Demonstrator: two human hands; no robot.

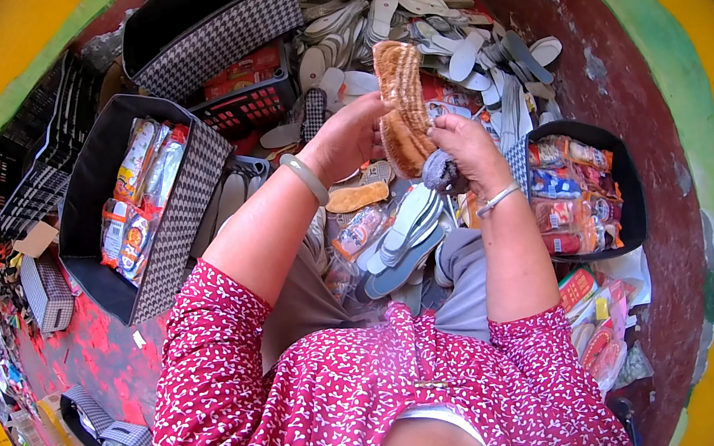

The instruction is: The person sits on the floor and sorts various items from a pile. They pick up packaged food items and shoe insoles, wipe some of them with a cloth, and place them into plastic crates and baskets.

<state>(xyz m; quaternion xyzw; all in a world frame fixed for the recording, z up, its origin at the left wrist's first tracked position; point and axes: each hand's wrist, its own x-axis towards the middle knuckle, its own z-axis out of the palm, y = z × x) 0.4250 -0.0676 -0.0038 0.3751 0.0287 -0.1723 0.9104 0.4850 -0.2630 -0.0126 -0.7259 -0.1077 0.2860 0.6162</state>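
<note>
My left hand (pixel 351 136) grips the left edge of a brown plush insole (pixel 402 110), which is held up in front of me. Two fuzzy pieces seem to lie side by side in it, one plain brown and one paler and ribbed. On its right edge, the fingers of my right hand (pixel 471 150) pinch the same insole. A grey fuzzy piece (pixel 440 172) hangs at my right hand, but whether the fingers hold it I cannot tell. Below lie a tan insole (pixel 358 197) and a stack of white and grey insoles (pixel 401 239), between my legs.
A large pile of loose insoles (pixel 461 55) spreads ahead by the dark red wall (pixel 622 82). Houndstooth fabric boxes (pixel 181 217) stand at left, one with wrapped packs. A dark round-edged bin (pixel 629 187) of packs sits at right, near plastic-bagged insoles (pixel 601 339).
</note>
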